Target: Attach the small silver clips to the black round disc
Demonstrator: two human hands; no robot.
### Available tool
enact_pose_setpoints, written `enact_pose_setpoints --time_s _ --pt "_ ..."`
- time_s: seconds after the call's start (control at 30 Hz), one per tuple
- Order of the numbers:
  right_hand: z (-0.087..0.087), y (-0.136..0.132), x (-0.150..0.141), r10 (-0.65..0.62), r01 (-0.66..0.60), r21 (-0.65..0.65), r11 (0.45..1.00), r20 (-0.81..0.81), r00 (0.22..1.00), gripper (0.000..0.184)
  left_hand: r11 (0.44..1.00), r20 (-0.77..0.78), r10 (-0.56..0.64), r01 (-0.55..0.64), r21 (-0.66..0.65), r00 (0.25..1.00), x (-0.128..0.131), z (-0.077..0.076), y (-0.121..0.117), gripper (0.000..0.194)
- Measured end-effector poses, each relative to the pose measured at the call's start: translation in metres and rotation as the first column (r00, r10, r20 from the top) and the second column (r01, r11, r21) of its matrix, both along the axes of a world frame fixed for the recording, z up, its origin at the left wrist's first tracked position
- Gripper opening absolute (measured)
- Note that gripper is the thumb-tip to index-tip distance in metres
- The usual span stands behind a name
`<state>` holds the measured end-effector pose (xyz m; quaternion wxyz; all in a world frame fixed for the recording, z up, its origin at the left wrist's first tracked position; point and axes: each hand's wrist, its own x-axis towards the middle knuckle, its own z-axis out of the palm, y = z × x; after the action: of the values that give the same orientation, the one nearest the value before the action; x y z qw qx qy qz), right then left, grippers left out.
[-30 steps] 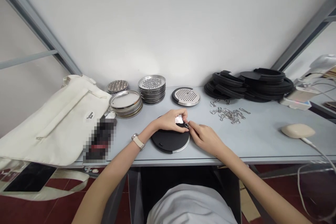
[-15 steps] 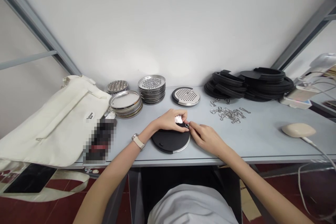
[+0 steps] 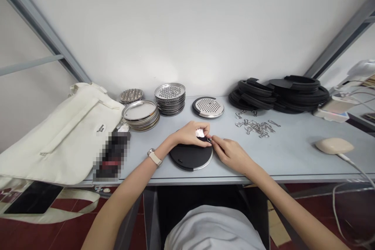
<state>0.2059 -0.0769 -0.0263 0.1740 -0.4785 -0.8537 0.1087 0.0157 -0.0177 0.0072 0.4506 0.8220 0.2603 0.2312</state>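
Note:
A round black disc with a metal rim lies on the grey table in front of me. My left hand rests on its far edge, fingers curled around a small white crumpled piece. My right hand is at the disc's right edge, thumb and forefinger pinched on a small metal wire clip. The two hands touch at the fingertips. A watch sits on my left wrist.
Behind the hands are stacks of perforated metal discs, plain metal rims, one assembled grater disc, loose wire clips and a pile of black rings. A cream bag lies left, a beige mouse right.
Almost nothing: both hands stay at the disc's far right edge, with the right fingers shifting very slightly at the clip.

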Motion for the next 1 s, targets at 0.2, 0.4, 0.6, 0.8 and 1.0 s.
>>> enact_pose_setpoints --time_s 0.2,0.4,0.6,0.8,1.0 --pt "-0.0002 0.0000 0.0006 -0.008 0.008 -0.010 1.000 -0.010 1.000 0.027 1.000 0.008 -0.019 0.019 0.019 1.000 -0.0006 -0.0004 0.0001 0.027" --pt "0.0001 0.0002 0.0007 -0.007 0.006 -0.013 1.000 -0.009 1.000 0.027 1.000 -0.017 -0.007 0.007 -0.005 1.000 0.0004 0.0017 -0.0007 0.026" --pt "-0.0010 0.0011 0.0014 -0.017 0.016 -0.037 0.999 -0.022 1.000 0.026 1.000 -0.022 -0.020 0.020 -0.001 1.000 0.0005 0.0020 -0.0010 0.027" --pt "-0.0010 0.0009 0.0026 -0.014 0.012 -0.042 0.999 -0.033 0.999 0.027 0.999 -0.011 -0.032 0.032 -0.006 0.999 0.0005 0.0015 -0.0017 0.026" --pt "-0.0018 0.0006 -0.0013 -0.047 0.047 0.010 0.999 0.027 0.999 0.026 0.998 -0.060 0.006 -0.003 0.062 0.998 0.0020 0.0029 -0.0009 0.024"
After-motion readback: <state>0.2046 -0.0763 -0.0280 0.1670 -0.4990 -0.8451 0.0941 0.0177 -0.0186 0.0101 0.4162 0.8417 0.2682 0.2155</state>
